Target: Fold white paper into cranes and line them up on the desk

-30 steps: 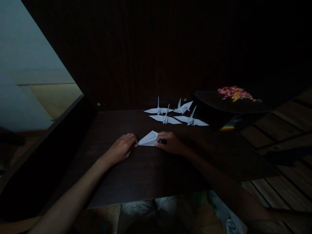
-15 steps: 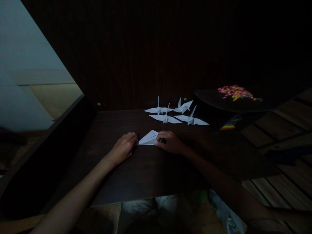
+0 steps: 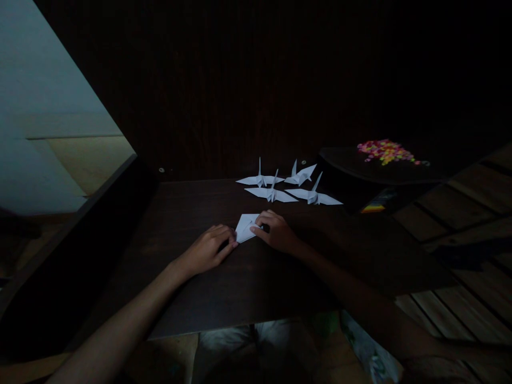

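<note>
A small folded sheet of white paper (image 3: 244,227) lies on the dark wooden desk between my two hands. My left hand (image 3: 214,245) pinches its lower left corner with thumb and fingertips. On the other side, my right hand (image 3: 276,230) grips the right part, its thumb on top and its fingers curled over the edge, so that part is hidden. Just beyond the paper stand several white origami cranes, the nearest being a crane (image 3: 272,195) with spread wings and a second crane (image 3: 314,196) to its right.
On a raised dark shelf (image 3: 340,158) at the right sits a pile of small pink, red and yellow pieces (image 3: 386,151). Beneath it is a small item with a yellow edge (image 3: 374,205). A dark side panel (image 3: 76,234) borders the desk at the left.
The paper has turned and changed outline, from a long pointed triangle to a more four-sided shape. My left hand has moved slightly right and nearer me; my right hand's thumb has moved onto the paper.
</note>
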The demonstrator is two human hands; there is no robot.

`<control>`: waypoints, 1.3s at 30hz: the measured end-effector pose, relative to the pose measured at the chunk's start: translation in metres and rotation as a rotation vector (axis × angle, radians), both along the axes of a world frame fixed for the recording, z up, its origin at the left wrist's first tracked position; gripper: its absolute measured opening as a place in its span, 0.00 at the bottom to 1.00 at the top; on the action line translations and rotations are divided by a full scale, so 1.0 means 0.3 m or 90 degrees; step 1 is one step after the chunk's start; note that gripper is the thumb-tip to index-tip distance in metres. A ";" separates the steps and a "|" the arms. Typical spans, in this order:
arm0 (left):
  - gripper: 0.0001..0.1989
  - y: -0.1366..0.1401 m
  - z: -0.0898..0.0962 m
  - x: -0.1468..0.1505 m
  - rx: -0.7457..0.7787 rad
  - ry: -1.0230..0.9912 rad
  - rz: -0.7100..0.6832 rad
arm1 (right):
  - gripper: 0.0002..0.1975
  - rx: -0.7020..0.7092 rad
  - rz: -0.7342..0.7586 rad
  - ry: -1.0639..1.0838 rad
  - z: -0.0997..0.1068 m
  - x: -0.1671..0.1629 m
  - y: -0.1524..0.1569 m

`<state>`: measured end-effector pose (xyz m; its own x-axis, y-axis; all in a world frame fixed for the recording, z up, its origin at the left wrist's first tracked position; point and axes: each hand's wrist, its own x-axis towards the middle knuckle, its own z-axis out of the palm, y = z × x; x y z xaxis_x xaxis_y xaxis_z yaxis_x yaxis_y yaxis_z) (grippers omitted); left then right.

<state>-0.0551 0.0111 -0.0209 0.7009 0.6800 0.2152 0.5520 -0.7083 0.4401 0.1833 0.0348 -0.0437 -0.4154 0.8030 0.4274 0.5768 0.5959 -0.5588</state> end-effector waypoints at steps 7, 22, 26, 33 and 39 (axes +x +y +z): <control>0.14 0.008 0.001 -0.005 -0.028 -0.041 -0.014 | 0.09 0.018 -0.005 0.002 -0.009 -0.005 0.001; 0.16 0.040 -0.020 -0.028 -0.009 -0.032 -0.096 | 0.10 0.035 -0.022 0.000 -0.028 -0.014 0.013; 0.16 0.038 -0.020 -0.030 -0.004 -0.023 -0.093 | 0.10 0.034 -0.033 0.008 -0.027 -0.015 0.015; 0.16 0.035 -0.018 -0.024 0.020 -0.002 -0.102 | 0.10 0.004 -0.046 0.030 -0.020 -0.011 0.020; 0.16 0.018 -0.004 -0.013 0.052 0.040 -0.099 | 0.09 -0.015 -0.051 0.062 -0.020 -0.008 0.015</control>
